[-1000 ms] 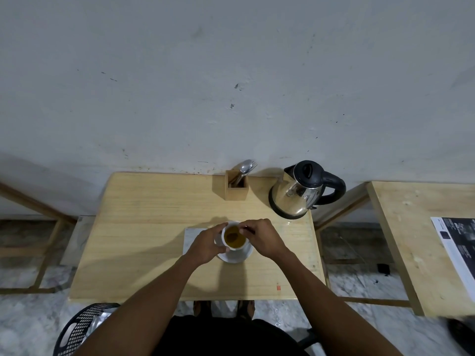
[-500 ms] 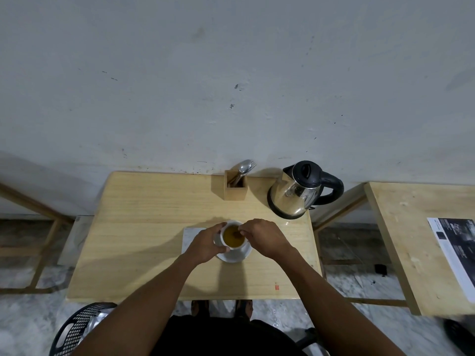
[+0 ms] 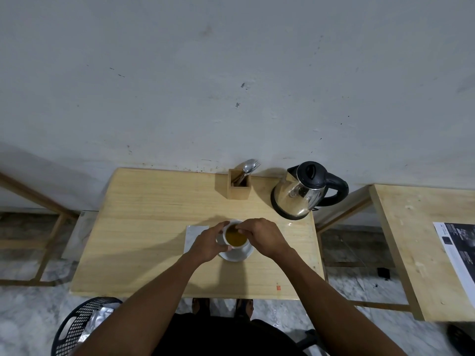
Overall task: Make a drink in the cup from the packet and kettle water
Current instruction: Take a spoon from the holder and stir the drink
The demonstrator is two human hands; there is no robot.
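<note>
A white cup [image 3: 235, 239] of yellow-brown liquid stands on a white saucer [image 3: 239, 256] at the middle of the wooden table [image 3: 144, 227]. My left hand [image 3: 208, 242] wraps the cup's left side. My right hand [image 3: 264, 237] hovers over the rim with fingers pinched on a thin spoon handle that dips into the drink; the spoon is mostly hidden. A steel kettle [image 3: 300, 194] with a black lid and handle sits at the back right of the table. A flat white packet or paper [image 3: 194, 235] lies just left of the cup, partly under my left hand.
A wooden holder [image 3: 239, 188] with cutlery stands at the back of the table by the wall. A black basket [image 3: 77, 327] with a silver wrapper sits on the floor at lower left. A second wooden table [image 3: 411, 240] with a printed sheet [image 3: 460, 253] is to the right.
My right hand's pinched fingers have shifted a little around the cup rim. The left hand stays on the cup. The cup, saucer and kettle have not moved.
</note>
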